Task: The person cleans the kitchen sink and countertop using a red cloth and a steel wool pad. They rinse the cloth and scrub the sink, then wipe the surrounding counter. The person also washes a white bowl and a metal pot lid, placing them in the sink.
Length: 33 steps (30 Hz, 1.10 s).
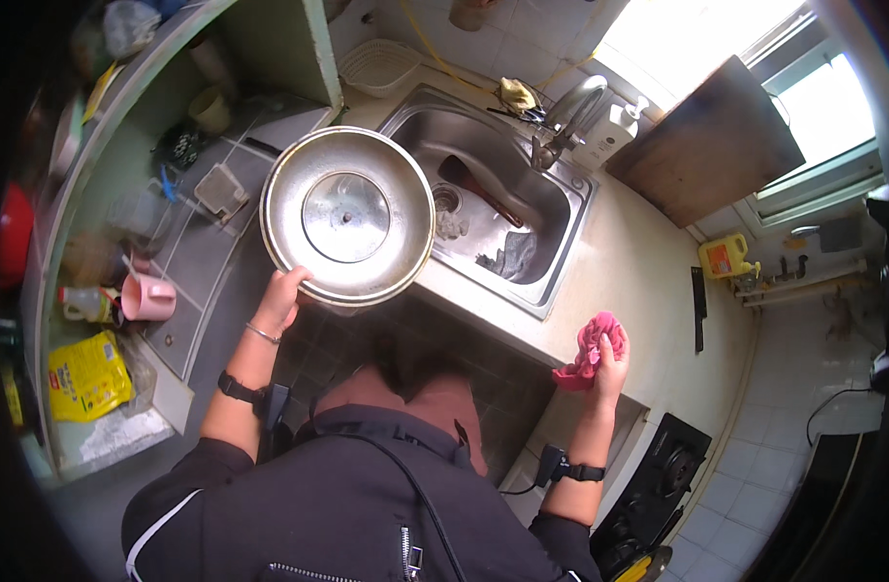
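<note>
Clearly, the left hand (pixel 281 299) pinches the rim of a steel basin (pixel 347 215), tilting its hollow up toward the face, raised clear of the tabletop's (pixel 638 262) left edge beside the sink (pixel 551 209). Further right, the right hand (pixel 609 357) is clenched round a pink rag (pixel 590 347), bunched over the tabletop's front edge.

From here I can't see my left fingers behind the steel lid (pixel 347 217), and the gas stove (pixel 655 490) at lower right is partly cut off by the frame.
</note>
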Available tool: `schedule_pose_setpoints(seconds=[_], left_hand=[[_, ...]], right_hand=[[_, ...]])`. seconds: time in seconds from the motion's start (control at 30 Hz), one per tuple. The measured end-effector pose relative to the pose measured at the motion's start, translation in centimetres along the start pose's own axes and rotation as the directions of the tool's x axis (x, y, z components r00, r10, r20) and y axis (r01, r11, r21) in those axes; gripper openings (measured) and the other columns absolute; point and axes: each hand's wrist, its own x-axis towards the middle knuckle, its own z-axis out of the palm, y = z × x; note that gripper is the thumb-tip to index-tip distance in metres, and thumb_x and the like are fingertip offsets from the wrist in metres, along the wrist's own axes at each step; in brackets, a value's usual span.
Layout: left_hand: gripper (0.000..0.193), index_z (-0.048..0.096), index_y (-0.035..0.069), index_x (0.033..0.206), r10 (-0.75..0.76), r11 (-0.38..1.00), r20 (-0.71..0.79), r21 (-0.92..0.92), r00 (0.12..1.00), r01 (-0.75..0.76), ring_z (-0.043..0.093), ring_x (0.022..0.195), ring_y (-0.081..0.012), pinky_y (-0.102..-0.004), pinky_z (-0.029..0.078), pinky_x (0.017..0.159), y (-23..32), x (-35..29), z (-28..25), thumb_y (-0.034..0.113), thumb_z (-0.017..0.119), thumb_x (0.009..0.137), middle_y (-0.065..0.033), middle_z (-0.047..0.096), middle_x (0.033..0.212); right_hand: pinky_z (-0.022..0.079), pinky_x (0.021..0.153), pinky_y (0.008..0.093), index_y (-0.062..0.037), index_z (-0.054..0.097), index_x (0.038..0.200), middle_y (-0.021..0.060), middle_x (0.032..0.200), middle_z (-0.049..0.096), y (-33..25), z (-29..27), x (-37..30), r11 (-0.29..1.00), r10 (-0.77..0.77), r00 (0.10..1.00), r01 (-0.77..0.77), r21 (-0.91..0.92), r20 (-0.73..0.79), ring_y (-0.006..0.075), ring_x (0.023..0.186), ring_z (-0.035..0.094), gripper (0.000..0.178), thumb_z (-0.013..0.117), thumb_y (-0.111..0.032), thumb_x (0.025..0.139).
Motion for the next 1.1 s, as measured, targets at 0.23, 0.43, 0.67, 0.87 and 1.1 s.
schedule_pose_setpoints(seconds=[0.23, 0.43, 0.67, 0.87, 1.1], left_hand=[[0.030, 0.061, -0.004, 0.108, -0.010, 0.998, -0.085, 0.065, 0.996, 0.016, 0.069, 0.082, -0.0215, -0.0367, 0.059, 0.067, 0.0, 6.7, 3.3, 0.014, 0.059, 0.084, -0.0110, 0.068, 0.094], [0.024, 0.064, -0.005, 0.100, -0.076, 0.991, -0.177, 0.097, 0.981, 0.094, 0.069, 0.078, -0.0201, -0.0340, 0.058, 0.065, -1.0, 10.9, 6.6, 0.012, 0.058, 0.084, -0.0106, 0.069, 0.089], [0.021, 0.064, -0.007, 0.098, -0.042, 0.995, -0.131, 0.082, 0.990, 0.053, 0.063, 0.082, -0.0138, -0.0285, 0.051, 0.073, -4.7, 15.9, 10.8, 0.006, 0.058, 0.084, -0.0070, 0.067, 0.092], [0.023, 0.066, -0.007, 0.097, -0.226, 0.857, -0.048, 0.465, 0.973, 0.222, 0.059, 0.079, -0.0098, -0.0267, 0.048, 0.071, -6.2, 18.7, 11.0, 0.010, 0.056, 0.087, -0.0003, 0.066, 0.087], [0.024, 0.063, -0.007, 0.098, -0.198, 0.880, 0.131, 0.461, 0.971, 0.117, 0.064, 0.070, -0.0129, -0.0299, 0.054, 0.061, -8.5, 21.2, 13.9, 0.012, 0.054, 0.087, -0.0064, 0.067, 0.082]], right_hand=[[0.046, 0.097, 0.0399, -0.0047, 0.056, 0.125, 0.0187, 0.119, 0.059, 4.2, 0.3, 10.3, 0.421, -0.273, 0.960, 0.172, -0.891, 0.056, 0.0291, 0.110, 0.058, 0.041, 0.066, -0.010, 0.086], [0.047, 0.096, 0.0383, -0.0066, 0.063, 0.119, 0.0170, 0.114, 0.064, 9.3, 10.6, 16.8, 0.675, 0.121, 0.847, 0.312, -0.669, 0.517, 0.0321, 0.108, 0.061, 0.037, 0.068, -0.013, 0.083], [0.048, 0.095, 0.0420, -0.0166, 0.064, 0.119, 0.0157, 0.117, 0.064, 24.5, 18.2, 20.9, 0.284, 0.763, 0.325, 0.608, -0.741, 0.559, 0.0368, 0.107, 0.060, 0.037, 0.065, -0.025, 0.083], [0.049, 0.090, 0.0391, -0.0139, 0.067, 0.106, 0.0145, 0.109, 0.066, 29.6, 16.0, 20.8, 0.332, 0.762, 0.292, 0.591, -0.735, 0.578, 0.0336, 0.101, 0.062, 0.030, 0.066, -0.016, 0.076], [0.049, 0.090, 0.0350, -0.0115, 0.063, 0.117, 0.0137, 0.114, 0.063, 19.3, 19.8, 20.3, 0.734, 0.487, 0.624, 0.086, -0.673, 0.611, 0.0296, 0.102, 0.062, 0.039, 0.069, -0.005, 0.080]])
